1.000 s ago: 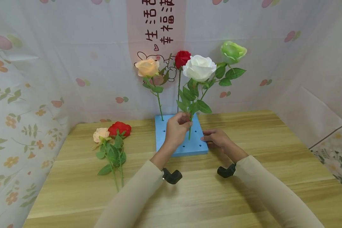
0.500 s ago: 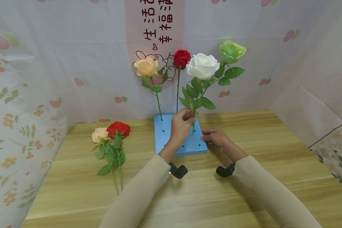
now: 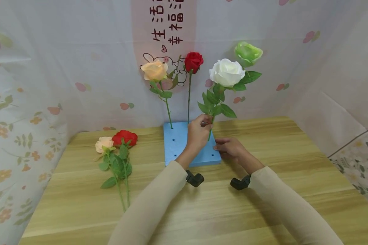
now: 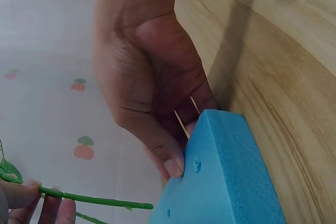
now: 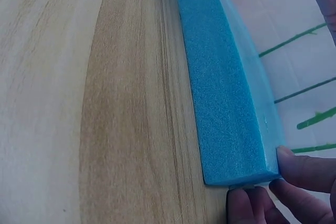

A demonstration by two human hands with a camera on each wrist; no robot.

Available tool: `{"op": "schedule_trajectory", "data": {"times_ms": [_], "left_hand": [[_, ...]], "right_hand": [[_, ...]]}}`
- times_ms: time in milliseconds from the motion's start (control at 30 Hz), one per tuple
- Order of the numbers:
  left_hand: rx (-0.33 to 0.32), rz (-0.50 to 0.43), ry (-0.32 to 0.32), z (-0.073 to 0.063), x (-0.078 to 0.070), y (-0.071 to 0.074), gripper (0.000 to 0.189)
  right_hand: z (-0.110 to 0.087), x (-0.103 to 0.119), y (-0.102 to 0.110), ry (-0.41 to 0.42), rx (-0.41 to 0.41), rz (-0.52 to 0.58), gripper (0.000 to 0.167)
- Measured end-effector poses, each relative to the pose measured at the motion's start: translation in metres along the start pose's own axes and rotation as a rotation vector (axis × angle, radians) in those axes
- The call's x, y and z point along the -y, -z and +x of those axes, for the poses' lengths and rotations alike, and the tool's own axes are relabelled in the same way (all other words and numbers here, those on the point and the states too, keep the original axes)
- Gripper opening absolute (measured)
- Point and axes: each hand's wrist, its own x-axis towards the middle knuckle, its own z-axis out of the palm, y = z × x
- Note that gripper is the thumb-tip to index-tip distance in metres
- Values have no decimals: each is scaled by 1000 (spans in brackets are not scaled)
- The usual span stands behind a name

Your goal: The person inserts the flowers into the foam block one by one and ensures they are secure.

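Note:
My left hand (image 3: 198, 132) pinches the green stem of a white rose (image 3: 227, 72) in the head view. The rose stands slightly tilted to the right over a blue foam block (image 3: 178, 148) with small holes. In the left wrist view the stem's lower end (image 4: 149, 206) is free and apart from the block. My right hand (image 3: 231, 149) holds the block's right edge, its thumb (image 5: 302, 171) on the top face and other fingers by the side. An orange-tinted rose (image 3: 155, 70) and a red rose (image 3: 194, 62) stand at the block's back edge.
A green rose (image 3: 248, 53) rises behind the white one, its stem base hidden. On the wooden table (image 3: 220, 211) at left lie a peach rose (image 3: 104, 144) and a red rose (image 3: 125, 137). Two thin sticks (image 4: 181, 123) show beside the block. A patterned cloth (image 3: 104, 68) hangs behind.
My left hand has moved right with the white rose, which now overlaps the green rose's leaves. The right hand stays at the block's edge. The view has shifted slightly.

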Motion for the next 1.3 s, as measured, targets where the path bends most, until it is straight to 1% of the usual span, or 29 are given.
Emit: {"op": "schedule_trajectory", "data": {"times_ms": [167,433,567,667,800,900,1000,1167,1300], "left_hand": [[2,12,3,2,4,-3,14],[-14,82,16,3,11,-5,14],[-14,79,19,4,12,-7,14],[-12,84,25,5,13,-9,12],[-4,124,31,4,16,-11,11],[-3,151,27,3,19,-12,11],[-2,154,48,4,21,-13,12],[-3,118,113,7,23,-15,14],[-24,131,142,11,25,-15,15]], "right_hand": [[1,0,0,4,1,-16,54],[1,-3,0,-18,-6,-32,55],[0,-1,1,-29,-11,-23,55],[-1,0,0,-22,-10,-17,54],[-1,0,0,-6,0,-16,55],[0,0,1,-9,-5,-19,55],[-1,1,1,-13,-9,-25,56],[-2,0,1,-14,-8,-15,55],[-1,-1,1,-10,-3,-1,55]]}}
